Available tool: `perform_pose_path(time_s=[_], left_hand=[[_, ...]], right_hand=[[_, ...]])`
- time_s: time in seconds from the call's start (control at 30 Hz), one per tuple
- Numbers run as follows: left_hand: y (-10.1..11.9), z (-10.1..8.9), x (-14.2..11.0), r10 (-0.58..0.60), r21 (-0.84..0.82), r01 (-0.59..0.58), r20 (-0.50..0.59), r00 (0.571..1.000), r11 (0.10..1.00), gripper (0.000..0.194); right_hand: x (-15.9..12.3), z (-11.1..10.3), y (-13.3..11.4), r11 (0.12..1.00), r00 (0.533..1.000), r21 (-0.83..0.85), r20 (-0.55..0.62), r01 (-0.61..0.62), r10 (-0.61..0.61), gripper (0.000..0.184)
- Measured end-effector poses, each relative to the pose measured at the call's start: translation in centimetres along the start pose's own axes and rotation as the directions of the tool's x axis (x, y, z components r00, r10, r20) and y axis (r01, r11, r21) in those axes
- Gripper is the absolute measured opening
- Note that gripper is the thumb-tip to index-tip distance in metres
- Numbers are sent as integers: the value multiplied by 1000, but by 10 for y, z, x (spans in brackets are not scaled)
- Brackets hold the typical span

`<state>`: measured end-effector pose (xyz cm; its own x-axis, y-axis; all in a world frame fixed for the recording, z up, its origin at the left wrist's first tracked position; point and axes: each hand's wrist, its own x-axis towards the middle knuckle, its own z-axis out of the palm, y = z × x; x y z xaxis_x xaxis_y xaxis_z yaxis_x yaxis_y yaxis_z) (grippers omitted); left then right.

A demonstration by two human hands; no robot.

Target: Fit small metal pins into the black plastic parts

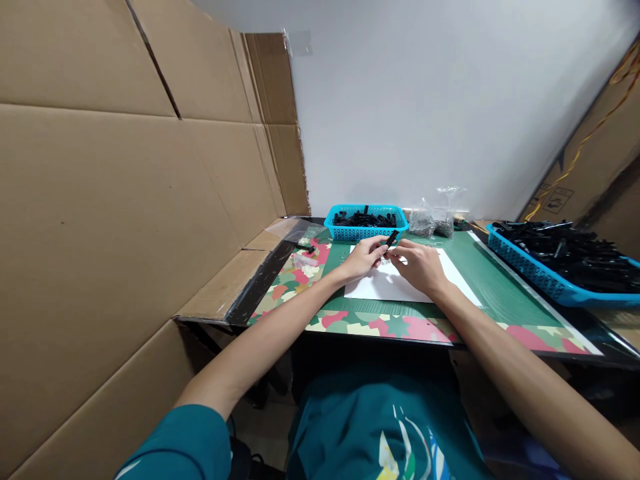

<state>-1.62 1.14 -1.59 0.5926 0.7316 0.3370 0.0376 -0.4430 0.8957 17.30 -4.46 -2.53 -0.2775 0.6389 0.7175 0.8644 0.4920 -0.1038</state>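
Note:
My left hand is closed around a short, flat black strip-like piece, whose upper end sticks out past the fingers. Close against it, my right hand has its thumb and fingertips pinched together at the lower end of that piece. Whatever the right fingertips hold is too small to make out. Both hands are above a white sheet on the table. Some tiny bits lie on the sheet between the hands, partly hidden by them.
A blue basket of black parts stands at the back, beside clear bags of small pieces. Another blue basket, heaped with black parts, is at right. A small black part lies on the left of the patterned mat. Cardboard walls the left side.

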Motion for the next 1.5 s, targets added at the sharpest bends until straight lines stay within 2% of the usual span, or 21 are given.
perform_pose_path(time_s=[0.1, 0.2, 0.3, 0.43, 0.6, 1.0, 1.33, 1.5], left_hand=[[3, 1, 0, 15, 2, -15, -17, 1000, 1000, 46], [3, 3, 2, -3, -79, 2, -13, 1000, 997, 46], [2, 4, 3, -89, -221, 87, 1, 996, 971, 49], [4, 5, 3, -241, -387, 228, 15, 970, 893, 45], [8, 6, 0, -297, -507, 284, 57, 953, 814, 39], [9, 6, -3, -288, -532, 295, 98, 953, 794, 37], [11, 4, -3, -315, -548, 280, 33, 949, 788, 39], [11, 2, -4, -325, -578, 307, 76, 943, 756, 38]], right_hand=[[0, 1, 1, 1000, 1000, 20, -29, -1, 2, 30], [-1, 1, 2, 999, 999, 36, -46, 3, -1, 29], [-1, 0, 3, 999, 999, 46, -48, 9, -7, 27], [0, -1, 5, 999, 999, 51, -43, 3, 0, 24], [1, 0, 6, 998, 998, 60, -64, -7, 11, 22], [1, 1, 7, 982, 1000, 189, -10, -19, 21, 22], [1, 0, 4, 959, 999, 284, 39, -8, -3, 27], [2, 0, 8, 958, 999, 287, 33, 14, -25, 27]])
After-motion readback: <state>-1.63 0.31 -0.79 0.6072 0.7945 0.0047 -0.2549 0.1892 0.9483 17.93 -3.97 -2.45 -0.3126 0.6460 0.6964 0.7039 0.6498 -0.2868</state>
